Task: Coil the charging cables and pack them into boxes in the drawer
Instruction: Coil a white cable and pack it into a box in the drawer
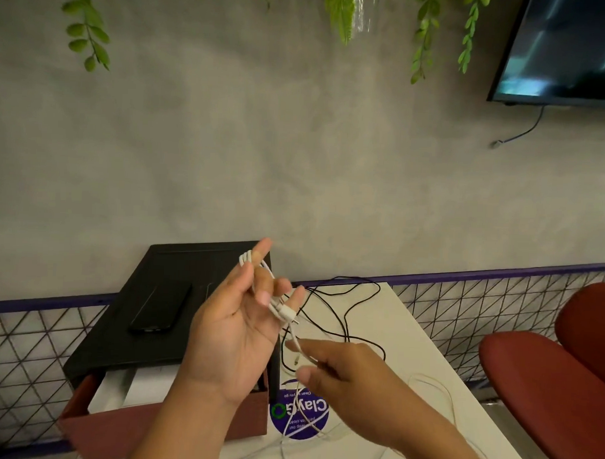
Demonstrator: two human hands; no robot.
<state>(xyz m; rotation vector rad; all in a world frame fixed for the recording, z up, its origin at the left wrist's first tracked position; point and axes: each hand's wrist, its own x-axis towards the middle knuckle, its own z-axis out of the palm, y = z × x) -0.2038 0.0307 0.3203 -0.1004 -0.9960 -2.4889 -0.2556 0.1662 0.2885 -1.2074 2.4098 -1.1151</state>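
Two bare hands and forearms, one person's, rise from the bottom edge into the lower centre of the frame. The left hand [234, 324] shows a creased palm and a short-trimmed thumbnail [263, 298]. The right hand [344, 371], lower right of centre, shows its back and knuckles (its fingers are blurred, so finer detail cannot be told). The left forearm [181, 427] and right forearm [434, 440] are uncovered as far as the frame shows, both wrists plain skin.

Black cable [346, 318], sticker [310, 420] on white table [414, 339]
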